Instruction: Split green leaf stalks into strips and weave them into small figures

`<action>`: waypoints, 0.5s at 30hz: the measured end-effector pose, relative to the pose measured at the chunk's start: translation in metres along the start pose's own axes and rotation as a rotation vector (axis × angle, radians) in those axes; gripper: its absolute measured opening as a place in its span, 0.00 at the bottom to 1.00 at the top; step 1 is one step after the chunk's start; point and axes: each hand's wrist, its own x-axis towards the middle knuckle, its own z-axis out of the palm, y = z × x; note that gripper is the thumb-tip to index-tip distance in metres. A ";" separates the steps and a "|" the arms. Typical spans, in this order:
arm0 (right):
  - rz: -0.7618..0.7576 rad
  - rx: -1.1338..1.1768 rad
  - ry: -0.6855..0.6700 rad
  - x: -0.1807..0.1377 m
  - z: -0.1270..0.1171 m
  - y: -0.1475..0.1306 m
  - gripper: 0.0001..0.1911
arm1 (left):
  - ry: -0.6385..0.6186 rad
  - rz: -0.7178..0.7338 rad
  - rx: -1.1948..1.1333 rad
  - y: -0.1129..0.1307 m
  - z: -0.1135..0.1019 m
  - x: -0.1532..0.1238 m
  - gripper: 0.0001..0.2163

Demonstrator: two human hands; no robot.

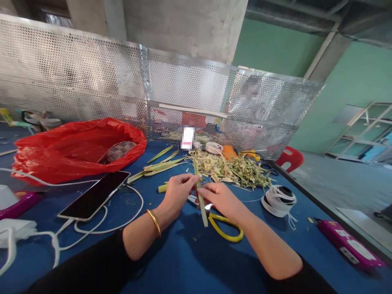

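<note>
Both hands meet over the middle of the blue table, pinching one long pale-green leaf strip (pixel 203 211). My left hand (pixel 180 188) grips it with thumb and forefinger, a gold bangle on that wrist. Just below that hold, my right hand (pixel 221 197) has its fingers closed on the same strip. The strip's lower end points toward me, its upper end toward the pile. Under the hands lies a pair of scissors with yellow handles (pixel 228 229); its blades are partly covered. More green leaf strips (pixel 162 166) lie beyond my left hand.
A heap of shredded dry leaves (pixel 232 169) spreads behind the hands. A white ribbon spool (pixel 278 201) and a purple power strip (pixel 349 245) are at right. On the left are a red plastic bag (pixel 61 136), a phone (pixel 96 195) and white cables. A perforated metal screen (pixel 190 77) stands behind.
</note>
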 end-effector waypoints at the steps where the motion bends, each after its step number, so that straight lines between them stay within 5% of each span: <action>1: 0.033 0.064 0.005 -0.002 0.007 0.000 0.13 | 0.005 -0.009 -0.020 0.000 -0.001 0.001 0.16; 9: 0.027 -0.025 0.003 -0.002 0.004 0.004 0.11 | -0.034 -0.027 -0.047 -0.002 -0.004 0.007 0.15; 13: 0.036 -0.234 -0.072 -0.001 -0.025 -0.001 0.11 | 0.204 -0.045 -0.119 0.000 -0.024 0.026 0.14; 15: 0.021 -0.421 -0.040 0.003 -0.043 0.004 0.11 | 0.327 -0.013 0.061 0.000 -0.039 0.037 0.15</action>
